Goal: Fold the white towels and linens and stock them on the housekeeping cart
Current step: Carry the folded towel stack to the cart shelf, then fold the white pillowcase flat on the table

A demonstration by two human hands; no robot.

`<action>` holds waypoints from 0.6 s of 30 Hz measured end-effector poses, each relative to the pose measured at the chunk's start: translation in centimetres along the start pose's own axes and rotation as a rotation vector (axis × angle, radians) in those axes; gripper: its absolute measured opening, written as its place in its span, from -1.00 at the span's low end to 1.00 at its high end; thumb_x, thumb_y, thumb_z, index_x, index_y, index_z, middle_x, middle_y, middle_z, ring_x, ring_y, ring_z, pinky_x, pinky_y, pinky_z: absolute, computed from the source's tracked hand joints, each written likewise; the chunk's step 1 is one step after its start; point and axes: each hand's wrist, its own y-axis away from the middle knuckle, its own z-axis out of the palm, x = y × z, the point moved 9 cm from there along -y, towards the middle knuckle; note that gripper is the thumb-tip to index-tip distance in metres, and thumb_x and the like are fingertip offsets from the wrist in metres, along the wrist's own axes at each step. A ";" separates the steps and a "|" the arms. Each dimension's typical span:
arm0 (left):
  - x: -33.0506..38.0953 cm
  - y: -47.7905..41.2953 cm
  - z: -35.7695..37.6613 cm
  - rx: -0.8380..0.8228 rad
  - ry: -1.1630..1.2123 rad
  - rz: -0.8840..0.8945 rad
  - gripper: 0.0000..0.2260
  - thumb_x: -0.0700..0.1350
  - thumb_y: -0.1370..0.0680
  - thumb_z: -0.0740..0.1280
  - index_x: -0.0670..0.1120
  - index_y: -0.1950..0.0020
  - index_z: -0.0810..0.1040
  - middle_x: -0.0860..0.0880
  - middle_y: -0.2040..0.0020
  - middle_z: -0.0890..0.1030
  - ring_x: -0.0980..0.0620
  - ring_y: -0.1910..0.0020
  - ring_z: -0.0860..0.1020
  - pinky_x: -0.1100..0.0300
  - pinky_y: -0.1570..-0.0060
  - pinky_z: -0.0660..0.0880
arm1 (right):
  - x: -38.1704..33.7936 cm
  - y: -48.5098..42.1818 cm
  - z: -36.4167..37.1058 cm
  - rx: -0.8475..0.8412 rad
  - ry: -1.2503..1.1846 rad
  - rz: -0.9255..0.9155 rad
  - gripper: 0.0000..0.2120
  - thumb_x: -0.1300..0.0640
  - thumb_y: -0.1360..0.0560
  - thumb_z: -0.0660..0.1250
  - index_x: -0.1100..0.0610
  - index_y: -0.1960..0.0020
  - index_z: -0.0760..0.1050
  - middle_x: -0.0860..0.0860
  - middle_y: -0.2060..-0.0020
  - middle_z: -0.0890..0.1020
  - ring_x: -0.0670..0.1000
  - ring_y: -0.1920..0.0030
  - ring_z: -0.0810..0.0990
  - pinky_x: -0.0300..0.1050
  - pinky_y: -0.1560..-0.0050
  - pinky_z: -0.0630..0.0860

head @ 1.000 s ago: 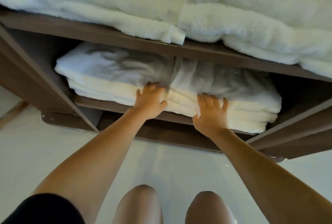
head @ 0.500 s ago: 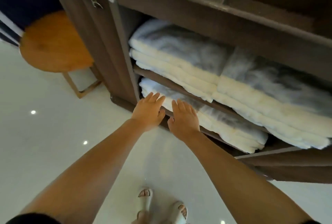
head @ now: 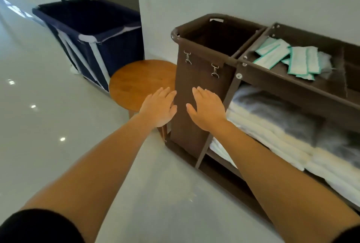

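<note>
The brown housekeeping cart (head: 239,79) stands on the right against the wall. Folded white towels (head: 276,125) fill its middle shelf, and more white linen (head: 220,151) lies on the shelf below. My left hand (head: 158,107) hovers with straight fingers over the edge of a round wooden stool (head: 136,81). My right hand (head: 207,109) is held flat in front of the cart's brown fabric bag (head: 196,94). Both hands are empty and held away from the towels.
A navy laundry hamper (head: 93,34) on a white frame stands at the back left, behind the stool. Small white and teal cloths (head: 292,57) lie in the cart's top tray. The glossy white floor (head: 48,125) stretches to the left and front.
Both hands have come off the towels on the low shelf and drawn back. My view has risen and swung left, so the cart's bag, the stool and the hamper now show.
</note>
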 end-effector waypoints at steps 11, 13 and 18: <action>-18.0 -6.2 -5.4 0.000 0.079 0.027 -0.51 0.08 -0.65 0.03 -0.03 -0.56 0.06 -0.05 -0.56 0.07 -0.06 -0.54 0.04 -0.02 -0.45 0.15 | -13.1 -13.4 -0.4 0.023 0.023 -0.001 -0.45 -0.09 -0.61 0.05 0.14 -0.52 0.08 0.07 -0.50 0.20 0.09 -0.49 0.15 0.05 -0.48 0.11; -21.0 -7.9 -5.3 -0.008 0.081 0.010 -0.51 0.08 -0.66 0.03 -0.03 -0.56 0.05 -0.04 -0.56 0.07 -0.06 -0.54 0.03 -0.03 -0.45 0.13 | -14.8 -16.4 0.7 -0.004 0.021 -0.015 -0.42 -0.13 -0.61 0.03 0.13 -0.53 0.07 0.06 -0.51 0.18 0.09 -0.50 0.13 0.06 -0.49 0.08; -29.6 -13.3 -5.8 -0.026 -0.002 -0.055 -0.51 0.07 -0.66 0.00 -0.03 -0.56 0.03 -0.05 -0.57 0.06 -0.10 -0.54 0.02 -0.09 -0.44 0.11 | -18.1 -26.2 3.4 -0.052 -0.005 -0.028 -0.34 -0.24 -0.59 -0.04 0.13 -0.54 0.01 0.07 -0.53 0.12 0.11 -0.52 0.06 0.07 -0.50 0.01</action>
